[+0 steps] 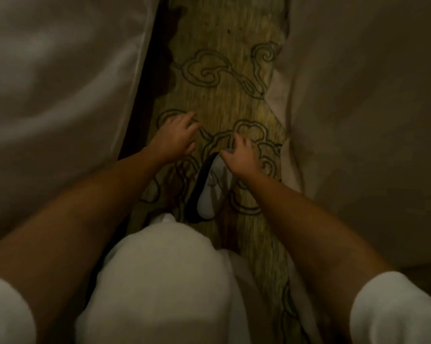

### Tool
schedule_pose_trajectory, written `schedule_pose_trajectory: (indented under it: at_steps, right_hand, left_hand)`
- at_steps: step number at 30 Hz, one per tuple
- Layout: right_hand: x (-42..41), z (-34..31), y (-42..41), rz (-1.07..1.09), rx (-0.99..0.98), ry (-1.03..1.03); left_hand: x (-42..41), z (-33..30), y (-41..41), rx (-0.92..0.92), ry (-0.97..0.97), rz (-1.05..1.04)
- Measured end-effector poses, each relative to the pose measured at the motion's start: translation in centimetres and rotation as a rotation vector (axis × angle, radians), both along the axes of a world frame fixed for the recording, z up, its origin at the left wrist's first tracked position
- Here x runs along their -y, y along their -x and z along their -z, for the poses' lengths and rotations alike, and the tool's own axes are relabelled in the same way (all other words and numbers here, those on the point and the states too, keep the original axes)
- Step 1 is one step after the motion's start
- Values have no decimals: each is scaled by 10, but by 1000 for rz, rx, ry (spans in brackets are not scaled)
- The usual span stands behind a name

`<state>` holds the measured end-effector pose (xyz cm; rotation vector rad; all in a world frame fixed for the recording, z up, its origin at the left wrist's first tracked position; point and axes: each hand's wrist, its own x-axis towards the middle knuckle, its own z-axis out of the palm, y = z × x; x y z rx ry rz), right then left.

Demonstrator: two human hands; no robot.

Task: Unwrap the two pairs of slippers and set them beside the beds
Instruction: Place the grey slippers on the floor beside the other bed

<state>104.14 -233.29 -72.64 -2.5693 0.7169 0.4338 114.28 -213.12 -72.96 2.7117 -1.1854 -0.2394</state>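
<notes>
A white slipper (209,192) with a dark sole edge hangs tilted over the carpet strip between the two beds. My right hand (239,157) grips its upper end with curled fingers. My left hand (174,139) hovers over the carpet to the left of it, fingers loosely spread and holding nothing. The frame is dim and blurred, so I cannot tell whether one slipper or a pair is in my grip. No wrapper is visible.
White bedding of the left bed (60,95) and the right bed (358,108) hangs down on both sides of a narrow patterned carpet (224,95). My knee in white trousers (164,269) fills the lower middle. A dark gap runs under the left bed's edge.
</notes>
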Motion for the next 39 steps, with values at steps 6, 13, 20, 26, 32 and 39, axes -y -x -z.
schedule_pose_trajectory:
  at_steps: [6,13,20,26,32,39]
  right_hand:
    - [-7,53,40,350,-65,-89]
    - [-20,93,67,581,-182,-343]
    - [-27,117,62,933,-73,-670]
    - [-44,115,46,929,-199,-918]
    - [-38,122,39,984,-201,-944]
    - [-28,124,49,936,-108,-889]
  left_hand:
    - [7,68,22,-100,-61,-39]
    - [23,92,44,-567,-155,-162]
    - [17,131,54,-926,-31,-383]
    - [26,141,58,-1109,170,-659]
    - [23,137,55,-1175,308,-750]
    - [18,131,59,-1120,332,-738]
